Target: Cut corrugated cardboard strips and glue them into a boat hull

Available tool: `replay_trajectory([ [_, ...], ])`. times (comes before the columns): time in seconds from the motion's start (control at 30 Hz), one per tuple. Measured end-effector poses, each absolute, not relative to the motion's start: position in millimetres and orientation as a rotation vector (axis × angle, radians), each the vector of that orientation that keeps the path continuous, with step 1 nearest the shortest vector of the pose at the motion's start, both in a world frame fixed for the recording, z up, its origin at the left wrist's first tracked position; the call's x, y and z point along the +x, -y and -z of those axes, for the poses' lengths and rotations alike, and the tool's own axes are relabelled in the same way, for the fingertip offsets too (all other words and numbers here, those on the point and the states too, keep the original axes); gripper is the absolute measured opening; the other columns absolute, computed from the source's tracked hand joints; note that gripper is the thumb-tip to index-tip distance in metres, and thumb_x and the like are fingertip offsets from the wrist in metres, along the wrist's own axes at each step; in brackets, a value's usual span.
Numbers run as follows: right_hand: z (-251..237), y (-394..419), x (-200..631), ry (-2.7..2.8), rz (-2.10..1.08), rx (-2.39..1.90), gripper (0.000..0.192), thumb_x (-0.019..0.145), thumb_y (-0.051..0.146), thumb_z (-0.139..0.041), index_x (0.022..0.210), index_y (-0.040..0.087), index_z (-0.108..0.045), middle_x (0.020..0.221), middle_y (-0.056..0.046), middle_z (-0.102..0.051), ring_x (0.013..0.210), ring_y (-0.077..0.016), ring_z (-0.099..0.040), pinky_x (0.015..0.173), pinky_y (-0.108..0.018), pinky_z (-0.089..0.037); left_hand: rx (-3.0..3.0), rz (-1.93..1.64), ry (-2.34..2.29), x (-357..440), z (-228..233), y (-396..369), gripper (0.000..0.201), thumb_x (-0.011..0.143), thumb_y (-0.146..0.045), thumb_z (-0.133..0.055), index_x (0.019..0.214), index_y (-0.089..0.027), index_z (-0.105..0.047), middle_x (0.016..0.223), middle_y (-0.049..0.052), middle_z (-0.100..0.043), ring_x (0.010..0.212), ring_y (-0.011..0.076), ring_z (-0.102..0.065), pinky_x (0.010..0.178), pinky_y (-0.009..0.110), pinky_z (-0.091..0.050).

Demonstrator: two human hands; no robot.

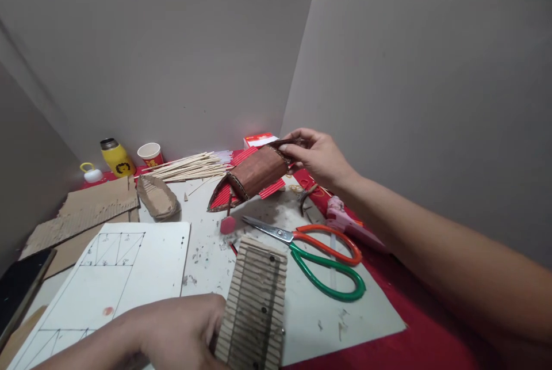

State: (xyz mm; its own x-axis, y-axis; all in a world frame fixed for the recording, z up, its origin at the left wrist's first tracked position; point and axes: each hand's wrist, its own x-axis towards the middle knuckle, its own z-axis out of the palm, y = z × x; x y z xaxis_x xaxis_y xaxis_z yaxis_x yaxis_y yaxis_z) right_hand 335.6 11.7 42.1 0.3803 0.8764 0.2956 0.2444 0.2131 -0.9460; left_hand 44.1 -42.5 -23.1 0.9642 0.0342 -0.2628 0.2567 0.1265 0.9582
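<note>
My right hand (317,157) pinches the far end of a model boat (261,171), which has a brown curved roof and red ridged parts. The boat tilts above the table, and a small pink piece (227,224) on a thin stick hangs from its near end. Low in the view, my left hand (185,330) closes on the left edge of a ridged, slatted panel (254,306) with dark dots; some of its fingers are hidden. Scissors (284,236) with orange and green handles lie partly spread between the boat and the panel.
Left of the boat are a small cardboard hull (158,197), thin wooden sticks (194,167) and cardboard pieces (92,203). A paper with line drawings (159,266) lies nearer. Behind stand a yellow bottle (117,158) and paper cup (150,154). A pink glue gun (349,220) lies beneath my right forearm.
</note>
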Motion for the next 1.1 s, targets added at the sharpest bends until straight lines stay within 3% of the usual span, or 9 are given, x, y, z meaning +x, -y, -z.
replay_trajectory([
  [0.5, -18, -6, 341, 1.037, -0.732, -1.365, 0.007, 0.071, 0.009, -0.062, 0.074, 0.015, -0.066, 0.058, 0.003, -0.058, 0.042, -0.0065, -0.052, 0.037, -0.017, -0.046, 1.383, 0.277, -0.280, 44, 26, 40, 0.026, 0.059, -0.008, -0.059, 0.082, -0.017, -0.060, 0.070, -0.004, -0.055, 0.063, 0.0101, -0.049, 0.051, 0.016, -0.041],
  [0.93, -12, -2, 336, 0.908, -0.876, -1.368, 0.014, 0.083, 0.006, -0.056, 0.079, 0.016, -0.065, 0.058, 0.001, -0.065, 0.047, -0.0114, -0.063, 0.041, -0.019, -0.054, 1.469, 0.245, -0.382, 44, 20, 43, 0.011, 0.066, -0.018, -0.062, 0.076, -0.019, -0.057, 0.071, -0.004, -0.054, 0.065, 0.0113, -0.049, 0.057, 0.019, -0.042],
  [1.1, -9, 0, 334, 0.879, -0.927, -1.337, 0.019, 0.086, 0.006, -0.050, 0.078, 0.016, -0.064, 0.062, -0.001, -0.069, 0.050, -0.0123, -0.065, 0.048, -0.022, -0.058, 1.452, 0.276, -0.361, 48, 11, 42, 0.015, 0.067, -0.018, -0.070, 0.081, -0.018, -0.064, 0.085, -0.002, -0.061, 0.074, 0.0124, -0.053, 0.065, 0.020, -0.046],
])
